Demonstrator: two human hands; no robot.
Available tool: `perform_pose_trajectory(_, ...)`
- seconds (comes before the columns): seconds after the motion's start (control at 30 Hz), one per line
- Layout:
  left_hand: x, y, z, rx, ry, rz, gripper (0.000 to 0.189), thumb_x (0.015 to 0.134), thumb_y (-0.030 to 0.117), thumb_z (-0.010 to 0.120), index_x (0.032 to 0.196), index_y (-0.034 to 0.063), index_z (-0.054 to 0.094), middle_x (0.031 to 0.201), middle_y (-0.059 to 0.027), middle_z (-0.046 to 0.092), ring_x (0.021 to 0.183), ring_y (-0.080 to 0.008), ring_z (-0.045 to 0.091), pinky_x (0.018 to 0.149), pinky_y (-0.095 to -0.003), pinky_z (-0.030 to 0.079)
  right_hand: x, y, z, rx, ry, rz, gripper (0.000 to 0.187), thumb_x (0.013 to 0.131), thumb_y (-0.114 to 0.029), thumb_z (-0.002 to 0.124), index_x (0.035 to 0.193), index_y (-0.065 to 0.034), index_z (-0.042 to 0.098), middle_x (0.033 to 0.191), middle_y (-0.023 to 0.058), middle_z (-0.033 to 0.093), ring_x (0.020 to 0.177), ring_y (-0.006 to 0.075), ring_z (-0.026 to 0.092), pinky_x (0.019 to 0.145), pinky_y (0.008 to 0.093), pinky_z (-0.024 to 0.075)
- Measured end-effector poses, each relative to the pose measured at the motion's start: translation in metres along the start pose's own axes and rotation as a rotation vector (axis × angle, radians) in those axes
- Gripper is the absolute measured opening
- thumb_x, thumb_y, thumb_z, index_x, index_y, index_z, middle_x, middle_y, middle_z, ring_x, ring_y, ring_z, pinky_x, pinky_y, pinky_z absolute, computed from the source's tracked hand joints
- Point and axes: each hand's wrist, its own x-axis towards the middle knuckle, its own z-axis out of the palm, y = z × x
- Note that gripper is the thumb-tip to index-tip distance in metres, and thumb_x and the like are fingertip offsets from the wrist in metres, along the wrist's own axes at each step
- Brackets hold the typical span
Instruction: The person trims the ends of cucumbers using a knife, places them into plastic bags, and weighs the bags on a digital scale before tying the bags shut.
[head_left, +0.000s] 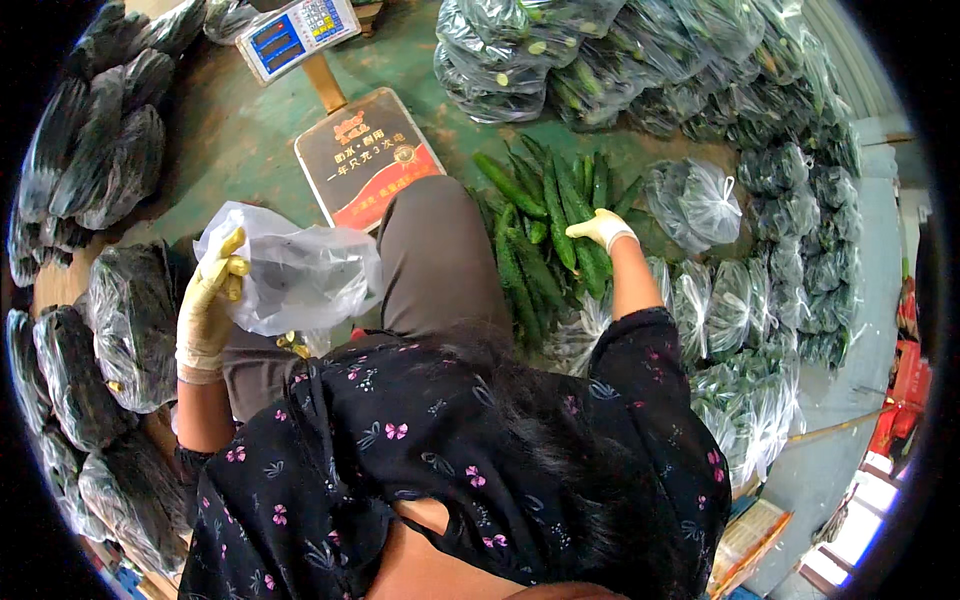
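Observation:
My left hand (214, 289), in a pale glove with yellowish fingers, grips the edge of a translucent plastic bag (307, 277) that hangs partly open over my lap. To the right, my right hand (602, 229), gloved too, lies on a pile of loose cucumbers (559, 199); its fingertips touch one, and the lower fingers are hard to see. A knotted clear bag of dark green contents (694, 202) sits just right of that hand. Before my knee is a platform scale (367, 154) with a keypad display unit (300, 37) on a post.
Filled plastic bags of cucumbers (645, 56) are heaped at the top right, with rows of knotted bags (731, 300) down the right side. Long dark bagged bundles (135, 330) line the left. A red object (911, 379) stands at the far right, by a pale wall.

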Motion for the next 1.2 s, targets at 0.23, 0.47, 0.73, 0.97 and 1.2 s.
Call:
perform_pose_trajectory(0.23,0.009,0.010,0.014,-0.194,0.241,0.008,0.044,0.095,0.031,0.045,0.127,0.0014,0.051,0.097,-0.0075,0.063,0.081,-0.0137,0.057,0.073,-0.0245,0.044,0.039,0.035,0.008,0.260,-0.040,-0.011,0.102,0.059,-0.022,0.083,0.139,0.0074,0.028,0.134,0.0229,0.046,0.122,0.0303,0.047,0.099,0.0404,0.0393)
perform_pose_trajectory(0.47,-0.008,0.007,0.006,-0.225,0.231,0.054,0.044,0.095,0.025,0.046,0.132,0.0012,0.043,0.126,-0.0070,0.054,0.097,-0.0161,0.060,0.065,-0.0215,0.049,-0.032,0.036,-0.005,0.916,-0.221,-0.281,0.040,0.067,-0.002,0.072,0.106,-0.0020,0.063,0.094,0.0080,0.066,0.086,0.0222,0.062,0.082,0.0371,0.0492)
perform_pose_trajectory(0.73,-0.011,0.044,0.029,-0.204,0.196,0.223,0.050,0.096,0.022,0.044,0.139,0.0003,0.031,0.114,-0.0203,0.058,0.090,-0.0180,0.059,0.069,-0.0235,0.050,-0.144,-0.068,-0.061,1.337,-0.130,-1.133,0.062,0.072,-0.011,0.071,0.127,-0.0002,0.045,0.110,0.0149,0.060,0.095,0.0246,0.061,0.088,0.0350,0.0485)
perform_pose_trajectory(0.97,-0.012,0.087,0.043,-0.161,-0.012,0.283,0.054,0.093,0.027,0.049,0.139,0.0030,0.034,0.107,-0.0197,0.062,0.063,-0.0106,0.060,0.059,-0.0200,0.050,-0.207,-0.175,-0.075,1.510,-0.668,-1.807,0.094,0.075,-0.035,0.071,0.145,-0.0039,0.016,0.142,0.0161,0.036,0.133,0.0334,0.031,0.106,0.0569,0.0266)
perform_pose_trajectory(1.2,-0.027,0.102,0.041,-0.227,-0.090,0.332,0.054,0.093,0.025,0.051,0.138,0.0027,0.034,0.109,-0.0195,0.061,0.068,-0.0117,0.061,0.059,-0.0200,0.051,-0.249,-0.289,-0.002,1.486,-0.700,-1.697,0.080,0.074,-0.015,0.067,0.142,-0.0088,0.025,0.127,0.0151,0.050,0.120,0.0315,0.048,0.106,0.0568,0.0289)
